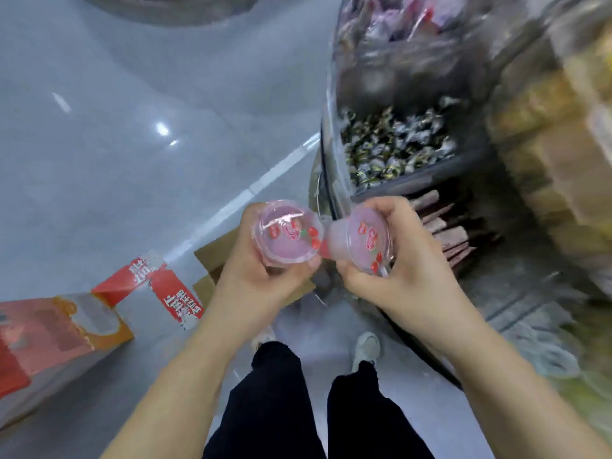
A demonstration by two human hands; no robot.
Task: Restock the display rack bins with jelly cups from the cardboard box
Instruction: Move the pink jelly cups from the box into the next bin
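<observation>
cardboard box [212,260] on floor, low left, mostly hidden behind left forearm. left hand [265,266] fingers curled round left jelly cup [286,231], lid facing up toward camera. right hand [407,260] fingers wrapped round right jelly cup [362,241], tipped, base pointing left, touching left cup's rim. display rack bins [414,180] ahead and right of both hands; right hand nearer, likely first to drop cup in. which bin takes jelly cups: cannot tell, blurred.

Both hands [261,270] [394,260] curled, gripping.
</observation>
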